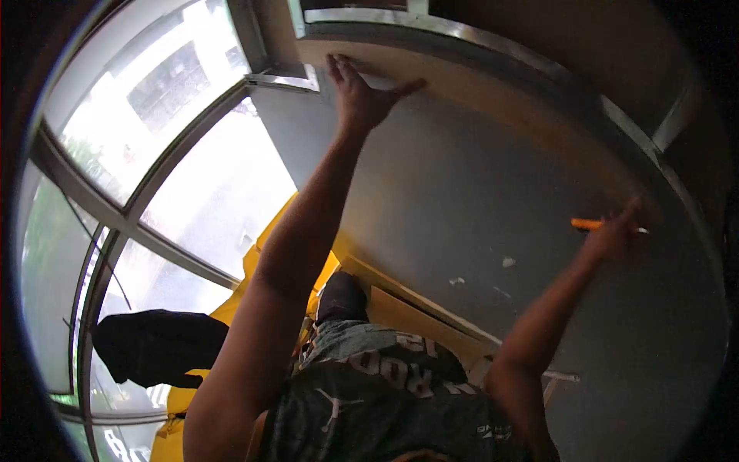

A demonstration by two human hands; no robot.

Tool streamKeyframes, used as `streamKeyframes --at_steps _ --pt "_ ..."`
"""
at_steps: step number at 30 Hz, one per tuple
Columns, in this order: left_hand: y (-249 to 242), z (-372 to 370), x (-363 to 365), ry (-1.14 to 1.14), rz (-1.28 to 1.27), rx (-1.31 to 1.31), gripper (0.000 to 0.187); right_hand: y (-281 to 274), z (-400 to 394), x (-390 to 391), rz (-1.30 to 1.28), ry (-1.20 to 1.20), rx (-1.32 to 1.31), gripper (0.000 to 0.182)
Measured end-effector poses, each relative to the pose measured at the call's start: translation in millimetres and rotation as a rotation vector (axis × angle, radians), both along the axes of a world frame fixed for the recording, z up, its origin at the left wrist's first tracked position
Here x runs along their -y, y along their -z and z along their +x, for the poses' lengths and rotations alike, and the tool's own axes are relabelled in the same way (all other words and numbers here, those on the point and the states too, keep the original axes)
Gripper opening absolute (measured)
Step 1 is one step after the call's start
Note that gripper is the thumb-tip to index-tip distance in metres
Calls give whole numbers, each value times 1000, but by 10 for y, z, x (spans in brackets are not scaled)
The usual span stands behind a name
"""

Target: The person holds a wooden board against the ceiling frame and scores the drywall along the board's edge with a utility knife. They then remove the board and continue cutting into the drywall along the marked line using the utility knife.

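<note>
My left hand [362, 100] is open, thumb spread wide from the fingers, at the brown strip [469, 73] along the far edge of a large grey panel [454, 177]. It appears to rest against that strip. Farther right, my right hand [614, 232] is closed around a slim orange tool [586, 224]. A pale tip pokes out on the other side of the fist, close to the strip's right part. The hand is slightly blurred, and its exact kind of tool cannot be made out.
A metal frame [462, 32] curves beyond the strip. Windows [208, 185] stand on the left, with yellow material [265, 239] and a black cloth-like item [158, 346] before them. Small white scraps [508, 262] lie on the panel. A wooden ledge [423, 308] is near my body.
</note>
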State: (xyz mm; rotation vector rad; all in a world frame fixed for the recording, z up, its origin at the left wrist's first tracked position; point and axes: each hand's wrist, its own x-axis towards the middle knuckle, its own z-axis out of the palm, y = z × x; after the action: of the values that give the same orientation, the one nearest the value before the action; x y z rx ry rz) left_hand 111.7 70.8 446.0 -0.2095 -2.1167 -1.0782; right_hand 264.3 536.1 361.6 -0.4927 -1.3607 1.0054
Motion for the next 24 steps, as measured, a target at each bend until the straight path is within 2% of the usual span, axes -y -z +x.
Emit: streamKeyframes --at_steps 2,4,6,9,10,12,15,19,21,24 --pt "148 -318 76 32 -52 -77 159 -178 121 120 27 -62 -44 91" --pt "234 -458 100 70 -58 -110 150 -581 290 766 -197 -103 -139 78" --pt "282 -501 115 77 -30 -113 142 -470 209 596 -190 -64 -160 65" --pt "286 -503 133 40 -48 -98 132 -656 374 751 -158 -84 -80 72" --pt "228 -418 124 -46 -228 -92 128 -633 355 708 -156 -50 -87 72" --pt "209 -423 108 -62 -172 -86 130 -533 162 628 -22 -34 -223 76" --pt "253 -479 98 -12 -95 -113 130 -576 224 724 -114 -46 -198 79" --pt "240 -475 82 7 -16 -72 134 -594 200 720 -88 -49 -267 80" --pt "223 -429 57 27 27 -107 140 -566 196 702 -93 -123 -276 85" --pt "173 -335 12 49 96 -125 148 -523 153 672 -84 -81 -289 86"
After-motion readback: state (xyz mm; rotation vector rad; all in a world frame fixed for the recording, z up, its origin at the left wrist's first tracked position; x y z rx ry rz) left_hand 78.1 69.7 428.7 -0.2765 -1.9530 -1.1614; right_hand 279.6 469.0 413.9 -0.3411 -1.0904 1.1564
